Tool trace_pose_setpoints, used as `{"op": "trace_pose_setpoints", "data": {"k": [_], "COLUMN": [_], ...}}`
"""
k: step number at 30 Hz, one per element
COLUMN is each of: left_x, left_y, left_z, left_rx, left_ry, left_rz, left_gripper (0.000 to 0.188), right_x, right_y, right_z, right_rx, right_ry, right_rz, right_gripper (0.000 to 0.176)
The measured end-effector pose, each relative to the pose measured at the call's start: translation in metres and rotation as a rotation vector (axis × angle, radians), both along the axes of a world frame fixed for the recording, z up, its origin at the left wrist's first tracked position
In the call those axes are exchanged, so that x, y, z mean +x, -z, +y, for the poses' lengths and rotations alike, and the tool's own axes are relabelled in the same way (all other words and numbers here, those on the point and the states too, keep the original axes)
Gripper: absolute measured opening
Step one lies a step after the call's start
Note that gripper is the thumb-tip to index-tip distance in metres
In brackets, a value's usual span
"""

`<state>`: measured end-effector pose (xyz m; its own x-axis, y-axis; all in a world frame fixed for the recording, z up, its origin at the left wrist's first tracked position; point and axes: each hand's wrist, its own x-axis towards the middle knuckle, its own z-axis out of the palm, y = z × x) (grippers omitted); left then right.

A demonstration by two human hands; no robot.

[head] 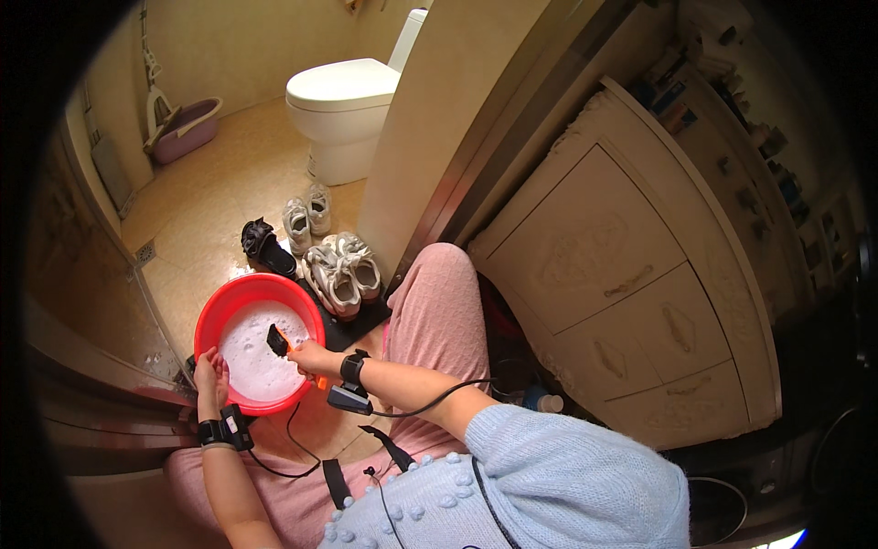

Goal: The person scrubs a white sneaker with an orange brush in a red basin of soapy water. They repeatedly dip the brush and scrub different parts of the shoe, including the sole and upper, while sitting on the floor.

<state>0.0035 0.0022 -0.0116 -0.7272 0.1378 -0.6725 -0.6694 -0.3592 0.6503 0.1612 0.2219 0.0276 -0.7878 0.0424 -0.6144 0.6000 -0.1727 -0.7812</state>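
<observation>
A red plastic basin [206, 310] of foamy, whitish water stands on the floor before me. My right hand [314, 359] grips the orange handle of a scrub brush [278, 340] at the basin's right side, its black bristles over the suds. At the left rim is my left hand [211, 374], fingers curled; whether it grips the rim is hard to tell. Just behind the basin are a black slipper [269, 248], a pair of smaller light sneakers [298, 225] and a pair of larger light sneakers [336, 281].
A white toilet [343, 89] stands beyond the shoes. Against the far wall rests a purple tub [188, 134]. A door frame and a carved cream cabinet [617, 274] rise on my right. A glass partition edge is on the left. Cables run from both wrist devices.
</observation>
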Motion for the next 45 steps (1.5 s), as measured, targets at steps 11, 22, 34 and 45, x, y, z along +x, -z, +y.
{"op": "trace_pose_setpoints", "data": {"k": [11,22,34,45], "left_x": [0.000,-0.010,0.019,0.023], "left_y": [-0.001,0.029,-0.033,-0.041], "left_z": [0.001,-0.002,0.015,0.016], "left_rx": [-0.007,0.188,-0.019,-0.050], "left_ry": [-0.007,0.096,0.006,0.013], "left_rz": [0.005,0.145,0.065,0.056], "left_gripper": [0.022,0.023,0.019,0.022], "right_x": [-0.003,0.000,0.004,0.004], "right_y": [0.017,0.001,0.007,0.002], "right_z": [0.002,0.006,0.005,0.003], "right_rx": [0.026,0.169,-0.008,-0.008], "right_ry": [-0.042,-0.135,-0.081,-0.075], "right_rz": [-0.024,0.064,-0.074,-0.100], "right_gripper": [0.029,0.032,0.025,0.026]}}
